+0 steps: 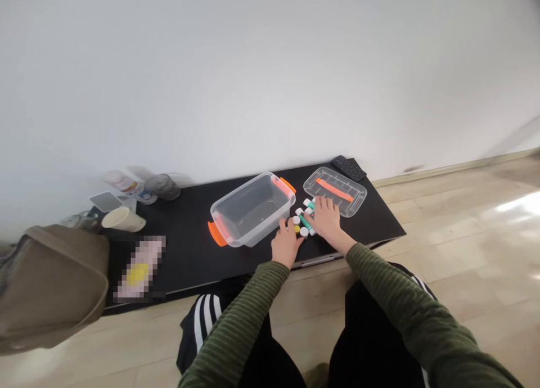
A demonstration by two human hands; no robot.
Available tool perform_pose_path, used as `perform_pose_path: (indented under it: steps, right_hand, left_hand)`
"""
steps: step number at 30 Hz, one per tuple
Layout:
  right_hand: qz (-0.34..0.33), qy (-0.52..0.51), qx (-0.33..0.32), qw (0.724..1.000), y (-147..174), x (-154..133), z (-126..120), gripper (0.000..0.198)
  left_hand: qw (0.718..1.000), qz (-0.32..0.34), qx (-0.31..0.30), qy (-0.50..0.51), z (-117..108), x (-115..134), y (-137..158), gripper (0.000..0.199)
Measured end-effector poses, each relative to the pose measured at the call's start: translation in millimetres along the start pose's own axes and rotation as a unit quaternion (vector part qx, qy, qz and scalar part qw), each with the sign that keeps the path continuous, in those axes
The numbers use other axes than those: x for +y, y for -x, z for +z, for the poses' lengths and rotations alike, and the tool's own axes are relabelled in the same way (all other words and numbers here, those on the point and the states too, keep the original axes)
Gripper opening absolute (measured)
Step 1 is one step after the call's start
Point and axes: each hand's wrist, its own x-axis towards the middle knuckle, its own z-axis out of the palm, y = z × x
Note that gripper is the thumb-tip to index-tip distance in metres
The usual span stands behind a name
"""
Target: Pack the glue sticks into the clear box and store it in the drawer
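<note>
Several green bottles [305,221] lie between box [264,234] and lid [335,191], cap ends boxward, nearer the right hand's [327,218] slightly spread fingers than the left hand's [284,246] half-curled ones; I cannot tell either grip.

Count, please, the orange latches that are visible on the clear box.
2: one orange latch at the left end of the clear box, the other orange latch at its right end. Its far outer side is hidden.

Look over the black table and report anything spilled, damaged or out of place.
No spill or damage shows around the clear box. One oddity: the pinkish item at the left of the black table appears as coarse blocks, so what it is cannot be told.
</note>
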Motion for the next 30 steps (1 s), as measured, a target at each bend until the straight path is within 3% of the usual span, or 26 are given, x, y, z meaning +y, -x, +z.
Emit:
perform_pose_path:
  steps: [8,13,18,21,23,26,28,30]
  right_hand:
    - [0.001,-0.040,-0.018,0.999,-1,3,12,0.062]
    - [-0.010,-0.078,-0.045,0.996,-3,5,-19,0.055]
    - [-0.134,-0.127,-0.135,0.974,12,18,-55,0.033]
    - [-0.213,-0.127,-0.194,0.949,31,22,-73,0.025]
    - [-0.253,-0.136,-0.234,0.929,44,21,-87,0.020]
    - [-0.310,-0.247,-0.299,0.868,59,16,-112,0.020]
    - [-0.325,-0.370,-0.303,0.815,65,11,-125,0.037]
    - [-0.300,-0.482,-0.275,0.776,67,7,-130,0.062]
  left_hand:
    - [0.999,0.006,-0.007,0.039,3,-3,-3,0.060]
    - [0.999,0.008,-0.018,0.041,-1,-5,-2,0.063]
    - [0.998,0.029,0.015,0.058,-18,-9,13,0.066]
    - [0.990,0.071,0.017,0.118,-35,-18,30,0.046]
    - [0.975,0.138,-0.024,0.175,-48,-26,42,0.028]
    - [0.928,0.242,-0.043,0.280,-66,-37,56,0.060]
    - [0.894,0.232,-0.004,0.383,-75,-41,60,0.076]
    - [0.855,0.169,0.010,0.490,-78,-41,56,0.081]
